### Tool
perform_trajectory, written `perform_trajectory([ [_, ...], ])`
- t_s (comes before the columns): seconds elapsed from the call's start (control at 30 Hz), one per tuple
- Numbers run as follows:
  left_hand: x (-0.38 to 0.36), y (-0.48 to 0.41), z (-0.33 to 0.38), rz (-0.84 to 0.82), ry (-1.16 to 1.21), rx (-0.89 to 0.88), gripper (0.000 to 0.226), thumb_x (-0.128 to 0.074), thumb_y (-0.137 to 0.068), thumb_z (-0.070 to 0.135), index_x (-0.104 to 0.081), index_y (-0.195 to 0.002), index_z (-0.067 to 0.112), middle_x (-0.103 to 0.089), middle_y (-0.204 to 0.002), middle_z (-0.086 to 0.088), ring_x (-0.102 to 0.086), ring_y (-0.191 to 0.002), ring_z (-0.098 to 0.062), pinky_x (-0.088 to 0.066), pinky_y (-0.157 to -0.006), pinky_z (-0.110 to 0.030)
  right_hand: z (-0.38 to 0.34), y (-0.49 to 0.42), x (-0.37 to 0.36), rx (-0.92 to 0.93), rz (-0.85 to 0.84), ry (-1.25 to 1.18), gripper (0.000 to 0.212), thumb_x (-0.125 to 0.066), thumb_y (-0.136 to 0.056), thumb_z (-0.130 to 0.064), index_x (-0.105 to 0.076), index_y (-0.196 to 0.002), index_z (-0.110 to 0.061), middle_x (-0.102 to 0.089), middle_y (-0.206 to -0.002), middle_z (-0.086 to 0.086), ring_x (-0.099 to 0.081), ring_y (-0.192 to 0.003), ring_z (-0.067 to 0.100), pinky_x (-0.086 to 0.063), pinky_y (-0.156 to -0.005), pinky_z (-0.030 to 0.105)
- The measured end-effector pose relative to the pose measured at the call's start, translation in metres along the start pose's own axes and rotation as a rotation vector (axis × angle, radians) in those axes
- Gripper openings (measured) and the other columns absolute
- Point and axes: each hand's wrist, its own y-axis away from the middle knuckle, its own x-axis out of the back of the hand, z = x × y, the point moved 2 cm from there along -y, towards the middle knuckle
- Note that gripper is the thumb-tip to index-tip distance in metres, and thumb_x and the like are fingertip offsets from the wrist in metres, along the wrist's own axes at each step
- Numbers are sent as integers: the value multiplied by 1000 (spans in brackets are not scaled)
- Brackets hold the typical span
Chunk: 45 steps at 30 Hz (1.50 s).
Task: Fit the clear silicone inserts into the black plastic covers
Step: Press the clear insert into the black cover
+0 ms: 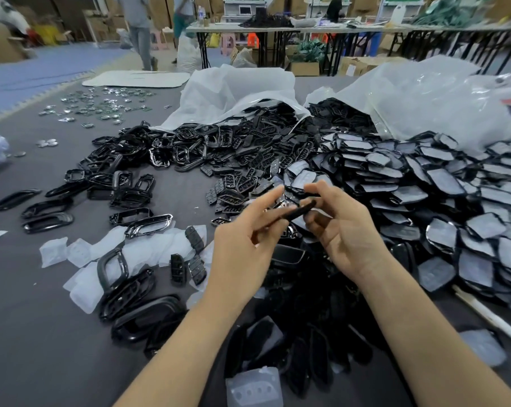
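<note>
One clear silicone insert nearest, on the bench below both grips: probably soft, floppy, slightly tacky; best eased in by its edges. Higher up, pinches a black cover edge-on, left grip narrow on its near end, right grip curled round the far end. Seems light, thin, stiff; best held by the rim. Cannot tell whether already fitted. Beyond the right grip, heaped fitted covers spilling from clear bags.
</note>
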Motion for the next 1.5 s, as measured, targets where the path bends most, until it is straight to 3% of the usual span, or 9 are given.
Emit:
perform_trajectory([
  [0.17,-2,6,12,-70,-322,-231,65,-62,-89,17,-32,-145,33,-58,-114,36,-51,-99,25,-38,-82,2,-14,6,5,-47,-95,168,28,-68,-77,-21,-63,-100,-6,-67,-76,3,-59,-64,12,-51,-59,17],
  [0.37,-14,12,22,-174,-506,-424,61,-60,-87,11,-33,-142,16,-73,-107,3,-65,-98,-9,-45,-81,-14,-31,14,23,-124,-134,372,13,-61,-87,3,-64,-99,-2,-66,-87,10,-66,-71,13,-55,-66,20],
  [0.53,-28,23,28,-337,-574,-531,58,-69,-84,9,-48,-138,9,-70,-114,-1,-56,-105,-8,-41,-85,-13,-58,27,41,-108,-124,756,19,-65,-81,12,-67,-88,-6,-65,-79,12,-65,-61,12,-54,-58,20],
  [0.7,-19,23,22,-229,-576,-406,46,-56,-95,32,-48,-139,21,-62,-128,5,-69,-94,-9,-59,-72,-34,-109,21,95,60,198,850,15,-68,-81,8,-70,-86,-6,-65,-85,13,-63,-75,18,-57,-66,26],
  [0.83,-11,17,2,-135,-668,-201,51,-57,-94,22,-43,-143,29,-56,-136,0,-57,-109,-3,-48,-90,-30,-124,17,151,95,507,974,16,-69,-80,6,-70,-92,-4,-64,-84,9,-59,-79,21,-54,-74,32],
  [0.93,-7,13,-11,-150,-753,-42,52,-59,-93,16,-45,-142,19,-53,-139,-8,-36,-138,-26,-31,-111,-44,-121,17,164,140,545,1211,15,-72,-80,-1,-69,-88,-14,-68,-95,9,-59,-86,18,-46,-78,27],
  [1.17,7,6,-30,-188,-894,156,41,-55,-94,18,-54,-134,9,-51,-141,-12,-40,-135,-33,-25,-114,-48,-109,18,128,415,645,1469,20,-60,-88,-9,-67,-107,-8,-57,-116,16,-50,-110,31,-39,-92,32],
  [1.3,11,5,-30,-184,-802,120,34,-59,-92,9,-62,-125,7,-61,-129,-11,-52,-121,-33,-36,-106,-41,-81,18,59,639,485,1391,16,-59,-88,-7,-68,-100,-9,-59,-108,12,-49,-106,27,-31,-87,22],
  [1.5,24,-1,-30,-31,-707,137,31,-59,-86,-5,-72,-109,12,-70,-106,-7,-59,-99,-30,-35,-81,-25,6,14,-18,483,-57,1390,24,-59,-90,-17,-65,-113,-14,-59,-117,6,-48,-114,23,-36,-98,29],
])
